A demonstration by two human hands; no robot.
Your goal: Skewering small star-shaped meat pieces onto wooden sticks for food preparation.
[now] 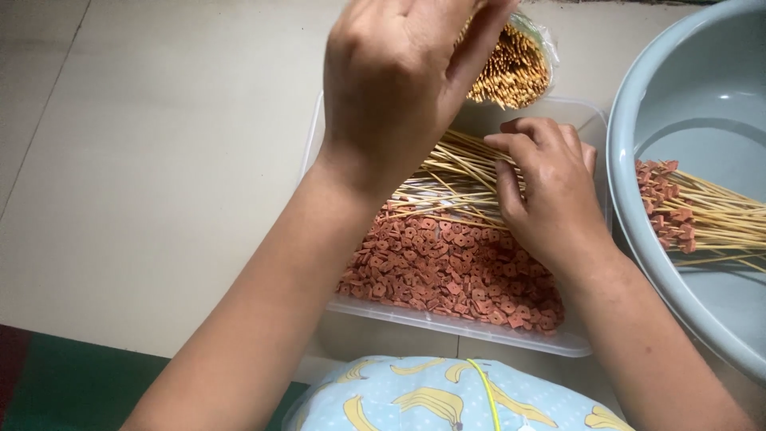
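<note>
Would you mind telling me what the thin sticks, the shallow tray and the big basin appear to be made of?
The sticks look like bamboo or wood: pale yellow, matte, straight and slender. The shallow tray seems to be clear plastic, since its rim is see-through and slightly glossy. The big basin looks like smooth grey-blue plastic with soft highlights, though enamel cannot be excluded.

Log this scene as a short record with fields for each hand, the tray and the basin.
left hand: raised over the tray, fingers at a bagged bundle of bamboo skewers
right hand: resting on loose skewers in the tray
tray: clear plastic, holds small reddish-brown pieces
basin: grey, holds loaded skewers
</note>
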